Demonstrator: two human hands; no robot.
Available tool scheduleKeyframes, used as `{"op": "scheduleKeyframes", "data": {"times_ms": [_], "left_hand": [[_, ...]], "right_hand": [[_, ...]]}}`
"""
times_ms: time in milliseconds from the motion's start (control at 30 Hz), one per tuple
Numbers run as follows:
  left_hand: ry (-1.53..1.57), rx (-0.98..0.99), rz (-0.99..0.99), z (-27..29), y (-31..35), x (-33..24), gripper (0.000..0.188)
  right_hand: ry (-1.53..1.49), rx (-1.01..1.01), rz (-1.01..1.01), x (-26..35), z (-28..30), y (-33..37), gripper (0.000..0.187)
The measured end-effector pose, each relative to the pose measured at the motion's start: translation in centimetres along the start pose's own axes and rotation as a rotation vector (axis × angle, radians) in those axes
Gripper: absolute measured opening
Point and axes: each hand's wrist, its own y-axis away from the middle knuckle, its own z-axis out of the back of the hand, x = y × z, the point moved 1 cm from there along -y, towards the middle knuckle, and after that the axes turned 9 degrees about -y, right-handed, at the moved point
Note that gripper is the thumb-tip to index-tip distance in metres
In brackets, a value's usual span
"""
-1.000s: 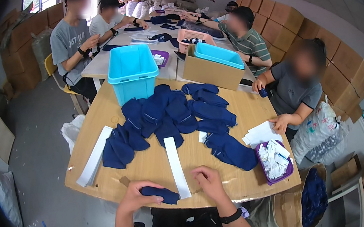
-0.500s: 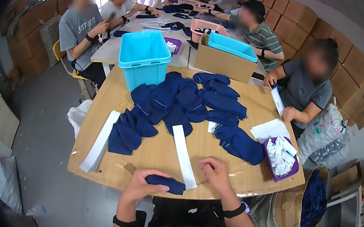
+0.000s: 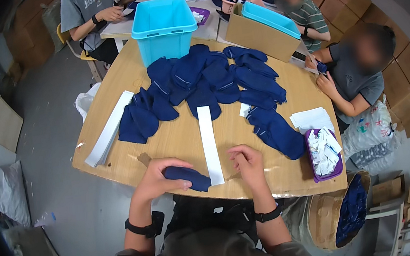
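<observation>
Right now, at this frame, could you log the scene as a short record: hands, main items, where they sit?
Left hand: the left hand grips a folded navy cloth
Right hand: the right hand looks empty, fingers curled
Between hands: white strip, flat on the table
Beyond hands: navy cloth pile, on the near side of a blue bin
Table left: white strip stack
Table right: purple basket holding white slips

1 navy fabric piece (image 3: 188, 178) is held by the left fingers (image 3: 170, 162); 2 light-blue bins (image 3: 165, 45), 1 purple basket (image 3: 328, 176) and 1 cardboard box (image 3: 256, 34) are counted at the near tabletop (image 3: 178, 144).
</observation>
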Motion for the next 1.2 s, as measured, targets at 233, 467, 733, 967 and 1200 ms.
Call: {"op": "scheduleKeyframes", "data": {"times_ms": [233, 467, 733, 967, 1200], "left_hand": [[-0.019, 0.013, -0.025, 0.09, 0.34, 0.28, 0.034], [-0.1, 0.011, -0.084, 0.09, 0.36, 0.24, 0.031], [-0.114, 0.017, -0.098, 0.08, 0.27, 0.18, 0.031], [-0.146, 0.009, -0.103, 0.02, 0.35, 0.27, 0.031], [-0.133, 0.023, -0.089, 0.02, 0.39, 0.03, 0.031]], "right_hand": [[-0.02, -0.007, 0.005, -0.7, -0.24, 0.09, 0.02], [-0.01, -0.018, -0.013, -0.22, -0.26, 0.11, 0.019], [-0.012, -0.009, 0.014, -0.33, -0.13, 0.02, 0.019], [-0.024, -0.004, 0.009, -0.37, -0.19, 0.08, 0.019], [-0.008, -0.005, 0.016, -0.4, -0.14, 0.05, 0.019]]}}
